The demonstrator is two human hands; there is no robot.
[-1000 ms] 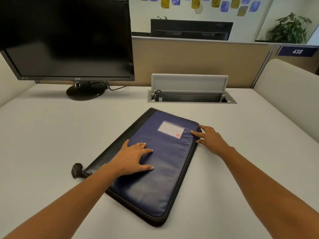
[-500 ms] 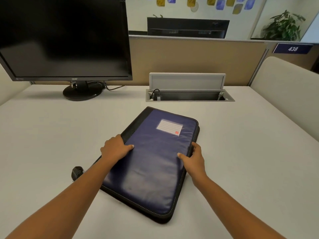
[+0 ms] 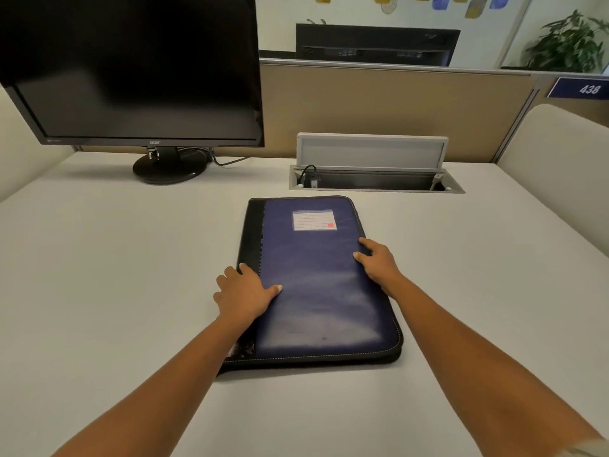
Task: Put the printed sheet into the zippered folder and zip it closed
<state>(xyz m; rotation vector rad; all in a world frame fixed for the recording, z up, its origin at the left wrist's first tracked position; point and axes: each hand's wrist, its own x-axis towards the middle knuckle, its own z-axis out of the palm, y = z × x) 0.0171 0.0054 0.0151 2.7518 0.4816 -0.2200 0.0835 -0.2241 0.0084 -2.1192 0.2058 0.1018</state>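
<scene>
A dark blue zippered folder [image 3: 316, 291] with a black spine strip and a white label lies closed and flat on the desk, its long sides pointing away from me. My left hand [image 3: 244, 291] holds its left edge, thumb on the blue cover and fingers curled over the spine side. My right hand [image 3: 379, 263] holds the right edge, with thumb and forefinger on the cover. No printed sheet shows anywhere. My left forearm hides the near left corner of the folder.
A black monitor [image 3: 131, 67] on a round stand sits at the back left, its cable trailing right. An open cable box [image 3: 375, 179] with a raised lid is set into the white desk [image 3: 99, 291] behind the folder. Beige partitions bound the desk.
The folder has turned from lying diagonally to lying square with the desk. Both hands moved from its top to its side edges and turned it.
</scene>
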